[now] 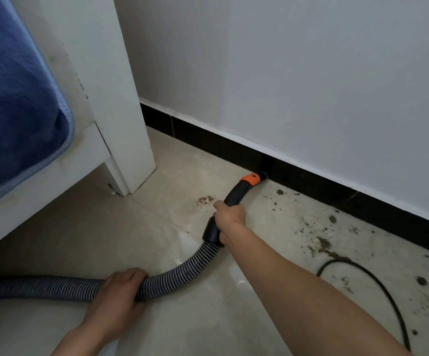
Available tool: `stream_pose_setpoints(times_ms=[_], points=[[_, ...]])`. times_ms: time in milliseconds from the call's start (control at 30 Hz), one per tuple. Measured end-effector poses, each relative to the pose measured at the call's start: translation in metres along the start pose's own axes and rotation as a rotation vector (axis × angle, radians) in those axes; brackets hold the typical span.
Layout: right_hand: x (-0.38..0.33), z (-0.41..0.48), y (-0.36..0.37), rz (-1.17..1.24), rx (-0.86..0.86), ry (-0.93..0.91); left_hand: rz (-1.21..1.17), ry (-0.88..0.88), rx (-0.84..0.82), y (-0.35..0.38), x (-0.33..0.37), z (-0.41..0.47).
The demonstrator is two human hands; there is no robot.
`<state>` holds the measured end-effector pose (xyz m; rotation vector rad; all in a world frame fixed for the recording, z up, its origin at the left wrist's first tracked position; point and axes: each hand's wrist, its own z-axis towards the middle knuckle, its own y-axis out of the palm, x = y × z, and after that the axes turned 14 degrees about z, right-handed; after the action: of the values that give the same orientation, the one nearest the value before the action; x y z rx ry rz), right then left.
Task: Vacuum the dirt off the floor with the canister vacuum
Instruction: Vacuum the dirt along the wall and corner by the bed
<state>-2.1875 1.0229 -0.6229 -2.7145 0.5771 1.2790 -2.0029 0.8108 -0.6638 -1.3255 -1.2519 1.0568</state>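
My right hand (230, 217) grips the black handle (235, 195) of the vacuum hose, arm stretched forward. The handle ends in an orange collar (250, 179) with a short black nozzle tip touching the floor at the black skirting (311, 183). My left hand (120, 291) is closed around the grey ribbed hose (180, 268), which curves off to the left edge. Dark crumbs of dirt (323, 242) lie scattered on the beige tile floor (131, 232) to the right of the nozzle. A small brown patch of dirt (205, 199) sits just left of the handle. The canister is out of view.
A white bed frame leg (128, 140) with a blue blanket (15, 98) stands at the left. A white wall (298, 73) runs along the back. A black power cord (377, 283) loops over the dirty floor at the right.
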Motion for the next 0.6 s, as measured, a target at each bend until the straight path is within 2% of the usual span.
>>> stream_pose_setpoints(times_ms=[467,600], points=[[-0.003,-0.003,-0.045,0.115,0.128,0.01,-0.021,0.022,-0.042,0.002,0.012,0.008],[-0.006,-0.007,-0.043,0.121,0.044,0.027,-0.044,0.028,-0.046,-0.004,0.013,0.002]])
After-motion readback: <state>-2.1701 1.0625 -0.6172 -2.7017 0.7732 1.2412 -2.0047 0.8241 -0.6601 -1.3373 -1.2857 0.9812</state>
